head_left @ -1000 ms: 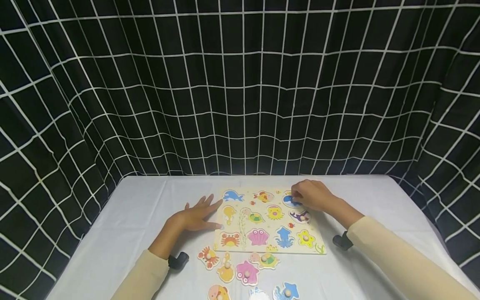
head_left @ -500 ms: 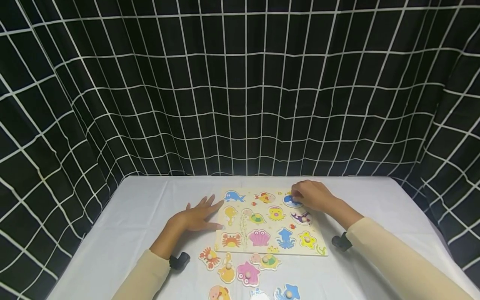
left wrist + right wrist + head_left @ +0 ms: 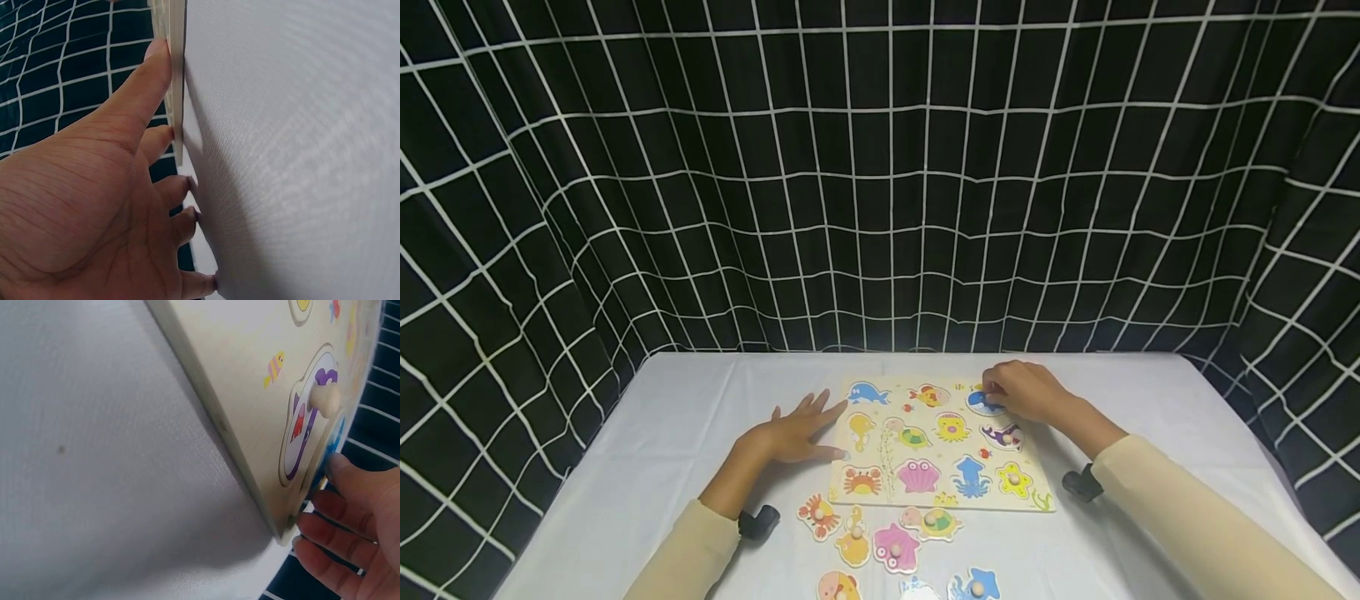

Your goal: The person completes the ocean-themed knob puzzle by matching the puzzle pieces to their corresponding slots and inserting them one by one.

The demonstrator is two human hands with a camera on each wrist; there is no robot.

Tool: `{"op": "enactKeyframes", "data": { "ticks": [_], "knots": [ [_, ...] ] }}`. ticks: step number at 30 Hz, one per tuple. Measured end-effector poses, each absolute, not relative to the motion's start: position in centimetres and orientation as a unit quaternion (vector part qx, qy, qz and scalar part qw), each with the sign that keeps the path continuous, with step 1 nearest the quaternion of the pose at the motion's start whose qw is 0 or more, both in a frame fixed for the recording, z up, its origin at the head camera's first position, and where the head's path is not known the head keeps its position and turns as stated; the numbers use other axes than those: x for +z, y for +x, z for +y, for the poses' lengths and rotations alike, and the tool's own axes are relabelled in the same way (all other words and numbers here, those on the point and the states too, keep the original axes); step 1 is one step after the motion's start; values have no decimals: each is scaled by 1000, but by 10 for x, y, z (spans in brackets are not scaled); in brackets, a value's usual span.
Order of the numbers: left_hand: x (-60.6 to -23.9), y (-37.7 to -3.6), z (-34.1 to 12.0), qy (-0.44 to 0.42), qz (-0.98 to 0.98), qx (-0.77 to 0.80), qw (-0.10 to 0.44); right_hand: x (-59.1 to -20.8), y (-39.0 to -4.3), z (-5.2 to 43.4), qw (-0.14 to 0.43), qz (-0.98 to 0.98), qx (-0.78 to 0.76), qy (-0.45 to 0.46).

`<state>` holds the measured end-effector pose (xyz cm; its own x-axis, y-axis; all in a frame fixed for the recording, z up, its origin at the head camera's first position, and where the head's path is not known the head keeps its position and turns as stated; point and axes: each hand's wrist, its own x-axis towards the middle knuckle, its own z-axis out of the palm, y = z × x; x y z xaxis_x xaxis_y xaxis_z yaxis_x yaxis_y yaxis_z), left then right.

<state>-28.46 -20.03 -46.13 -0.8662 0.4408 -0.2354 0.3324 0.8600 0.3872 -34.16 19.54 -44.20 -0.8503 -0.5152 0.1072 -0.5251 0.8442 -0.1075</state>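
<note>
A wooden peg puzzle board (image 3: 936, 500) with sea-animal pictures lies on the table. My left hand (image 3: 797, 432) is spread at its left side; the thumb (image 3: 150, 81) and index finger rest on the board's edge, the others on the cloth. At the far right corner my right hand (image 3: 1026, 390) pinches a blue whale puzzle piece (image 3: 981, 404) over its spot; its knob is hidden by the fingers. Just nearer, a purple-and-white piece (image 3: 300, 437) with a round knob sits in its recess. A yellow starfish piece (image 3: 1015, 481) sits at the near right.
Loose knobbed pieces lie in front of the board: a crab (image 3: 818, 517), a seahorse (image 3: 853, 546), a turtle (image 3: 934, 523), a pink shell (image 3: 897, 548) and a blue squid (image 3: 976, 585). Others are cut off below. A black grid-patterned curtain (image 3: 887, 208) stands behind the white-covered table (image 3: 685, 417).
The head view has shifted slightly. Both hands keep their places, the right still at the blue whale piece and the left at the board's edge.
</note>
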Motion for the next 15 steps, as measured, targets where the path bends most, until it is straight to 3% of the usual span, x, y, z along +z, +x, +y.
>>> {"op": "enactKeyframes", "data": {
  "ticks": [15],
  "knots": [
    [-463, -286, -202, 206, 951, 161, 165, -440, -342, 193, 32, -953, 68, 294]
  ]
}}
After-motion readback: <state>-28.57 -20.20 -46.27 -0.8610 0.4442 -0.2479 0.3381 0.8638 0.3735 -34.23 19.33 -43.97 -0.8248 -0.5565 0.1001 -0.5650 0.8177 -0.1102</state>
